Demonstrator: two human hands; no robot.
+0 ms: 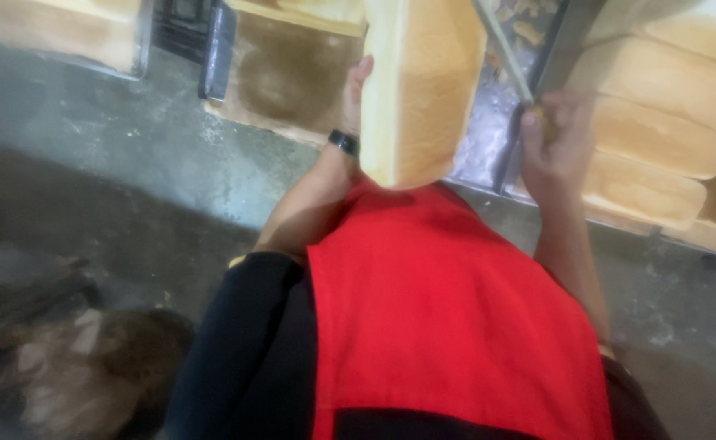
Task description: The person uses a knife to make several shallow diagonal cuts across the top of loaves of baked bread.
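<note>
Up against the person's chest, just above the red apron point(447, 310), stands a tall, pale golden block of unsliced bread point(419, 90), held on end so that its lower corner almost touches the apron. The left hand point(356, 85) presses flat against the loaf's left face, its fingers point(361, 73) mostly hidden behind the crust, so I cannot tell how far they wrap round; a black band sits at the wrist. To the right, the right hand point(555, 134) is closed in a fist round the handle of a long, thin-bladed knife point(504, 49), whose blade slants up and left toward the loaf's far right edge — whether the blade touches the bread is hidden by blur. Behind the knife lies a shiny metal tray point(488, 130) with crumbs, and at far right a stack of golden rectangular loaves point(667, 122) rests on the desk point(684, 232). Another browned loaf point(293, 81) sits at far left of the held one, above the grey concrete floor point(129, 163). The loaf looks soft and is braced by one hand only, so I judge that it could tip or buckle if the blade drags sideways. The left hand's fingers lie close behind the crust, and a slip of the knife through the crumb might reach them.
</note>
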